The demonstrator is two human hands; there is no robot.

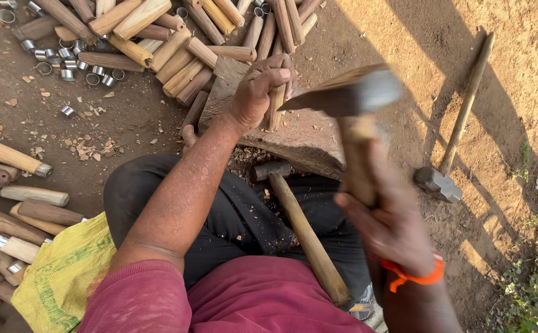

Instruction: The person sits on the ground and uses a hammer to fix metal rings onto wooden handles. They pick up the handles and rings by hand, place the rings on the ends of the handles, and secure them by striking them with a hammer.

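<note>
Your left hand (258, 92) gripped one brown wooden peg (275, 105) on the flat stone block (306, 139); your right hand (386, 222) clutched one blurred steel-headed hatchet (352, 95); two wooden-handled hammers (300, 231) lay beside, on bare dirt ground (417, 37)

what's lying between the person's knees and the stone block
A hammer with a wooden handle lies across the lap, its head against the stone block, seen in the head view.

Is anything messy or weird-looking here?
Nothing looks broken. Wood chips and small metal rings lie scattered on the dirt beside the pile of wooden handles. The tool in the right hand is blurred, while the left hand holds a stick upright on the stone block.
</note>
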